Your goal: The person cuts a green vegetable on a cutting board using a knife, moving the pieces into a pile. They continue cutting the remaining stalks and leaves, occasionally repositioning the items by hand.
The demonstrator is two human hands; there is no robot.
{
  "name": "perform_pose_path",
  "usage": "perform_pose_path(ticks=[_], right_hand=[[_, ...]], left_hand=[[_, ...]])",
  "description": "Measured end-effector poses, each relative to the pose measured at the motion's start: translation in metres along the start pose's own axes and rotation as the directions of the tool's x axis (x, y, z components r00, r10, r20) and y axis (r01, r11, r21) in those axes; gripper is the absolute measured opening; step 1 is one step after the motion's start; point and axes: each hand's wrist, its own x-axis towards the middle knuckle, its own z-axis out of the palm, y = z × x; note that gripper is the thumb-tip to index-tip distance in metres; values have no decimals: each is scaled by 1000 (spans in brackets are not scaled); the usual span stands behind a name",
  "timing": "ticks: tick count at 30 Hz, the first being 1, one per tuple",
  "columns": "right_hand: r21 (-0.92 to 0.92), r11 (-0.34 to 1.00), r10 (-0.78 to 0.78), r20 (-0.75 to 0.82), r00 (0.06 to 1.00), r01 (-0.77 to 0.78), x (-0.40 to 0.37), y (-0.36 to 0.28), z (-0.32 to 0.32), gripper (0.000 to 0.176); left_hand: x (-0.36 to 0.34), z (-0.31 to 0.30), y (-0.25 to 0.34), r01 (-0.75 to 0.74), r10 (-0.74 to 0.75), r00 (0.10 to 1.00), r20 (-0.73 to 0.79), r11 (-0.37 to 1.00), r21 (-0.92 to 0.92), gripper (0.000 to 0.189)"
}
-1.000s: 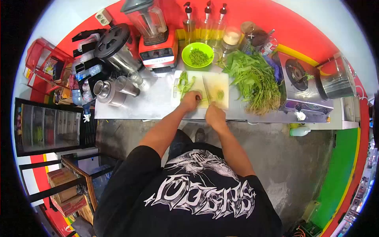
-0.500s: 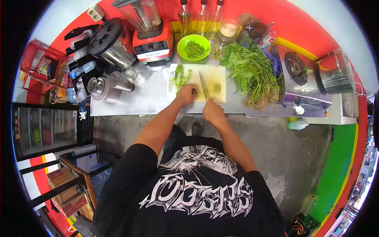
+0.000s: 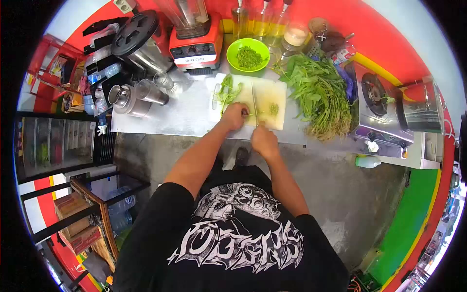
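On the white cutting board [image 3: 264, 89], my right hand [image 3: 264, 140] is wrapped round the handle of a knife [image 3: 254, 101], whose blade points away from me. Close to the blade's left side, my left hand [image 3: 235, 116] has its fingers curled in a pinch on a thin green stem [image 3: 249, 115]. Loose green leafy stalks [image 3: 227, 92] lie on the board beyond my left hand. A small pile of chopped green pieces [image 3: 274, 108] is to the right of the knife. Behind the board stands a lime-green bowl [image 3: 232, 61] with chopped greens [image 3: 248, 57] inside.
A big bunch of leafy greens with roots [image 3: 318, 95] lies right of the board, beside a gas stove [image 3: 374, 97]. A red blender [image 3: 195, 51], oil bottles [image 3: 262, 22] and a metal shaker [image 3: 121, 97] stand along the metal table [image 3: 170, 119].
My view has tilted slightly, so the table's contents sit a little further right. The knife blade stands straighter across the board. Both hands keep their holds.
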Motion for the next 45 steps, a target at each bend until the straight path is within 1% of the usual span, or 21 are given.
perform_pose_path(ticks=[1, 2, 5, 8, 11, 12, 16, 18, 22, 25, 27, 29, 30, 32, 33, 35, 36, 37, 39, 43, 45], right_hand=[[5, 999, -35, -4, 999, 35, 1, -1, -5, 47], [4, 1000, -18, 43, 999, 18, 2, 0, -10, 41], [-20, 1000, -9, 18, 1000, 9, -6, -4, -18, 35], [41, 999, -30, -2, 1000, 30, -7, -6, -7, 34], [29, 1000, 11, -31, 999, -10, 10, -1, 7, 36], [25, 1000, -8, -8, 1000, 8, 3, -7, -10, 38], [-28, 998, -60, 15, 998, 60, 0, -2, -8, 38], [117, 991, 59, 43, 997, -63, -3, -8, -3, 39], [73, 997, 25, 12, 1000, -26, 6, -7, -5, 40], [51, 999, -14, 69, 997, 11, 9, -4, -12, 39], [87, 996, -11, 7, 1000, 10, 4, -3, -8, 37], [91, 996, 24, 38, 999, -28, 8, -6, 0, 36], [82, 997, 10, 0, 1000, -10, 8, -8, 2, 36], [81, 997, -9, -64, 998, 15, 14, -10, 2, 34], [79, 997, -8, -60, 998, 13, 17, -10, 2, 34], [10, 1000, -15, -79, 997, 15, 25, -12, 0, 33], [-27, 999, -19, 42, 999, 20, 28, -11, -7, 33], [-28, 999, -21, 39, 999, 22, 25, -12, -7, 33], [25, 999, -32, -35, 999, 33, 12, -14, -4, 35], [75, 997, 5, -45, 999, -2, 10, -16, 0, 35], [21, 1000, -12, -1, 1000, 12, 18, -17, -5, 32]], left_hand=[[2, 0, -2, 25, -25, 999, 20, 1000, -12, 18], [3, 1, -4, 20, -19, 1000, 19, 1000, -14, 18], [5, -2, 1, 32, -34, 998, 45, 999, 42, 18], [7, 4, -8, 58, -58, 997, 51, 998, -4, 18], [4, 0, 1, 41, -42, 999, 26, 999, 27, 19], [3, -1, 0, 42, -43, 999, 22, 999, 30, 19], [5, 2, -4, 39, -40, 999, 11, 998, 44, 19], [7, 2, -6, 47, -47, 999, 17, 999, 24, 19], [7, 5, -6, 48, -48, 999, 4, 999, 1, 18], [8, 5, -11, 45, -45, 999, 19, 999, 2, 19], [9, 5, -13, 21, -21, 1000, 23, 999, 30, 19], [8, 8, -15, 23, -23, 1000, 2, 1000, -8, 18], [7, 6, -14, 62, -61, 998, 23, 997, -47, 17], [7, 5, -10, 60, -59, 998, 20, 997, -53, 17], [6, 6, -11, 58, -58, 998, 11, 997, -57, 17], [5, 7, -13, 34, -35, 999, -8, 998, -55, 17], [6, 7, -13, 8, -9, 1000, -26, 999, -50, 17], [6, 7, -14, 5, -7, 1000, -29, 999, -50, 17], [5, 6, -14, -2, 1, 1000, -26, 999, -49, 17], [5, 7, -16, -5, 3, 1000, -20, 994, -107, 17], [6, 7, -17, 17, -18, 1000, -2, 995, -99, 16]])
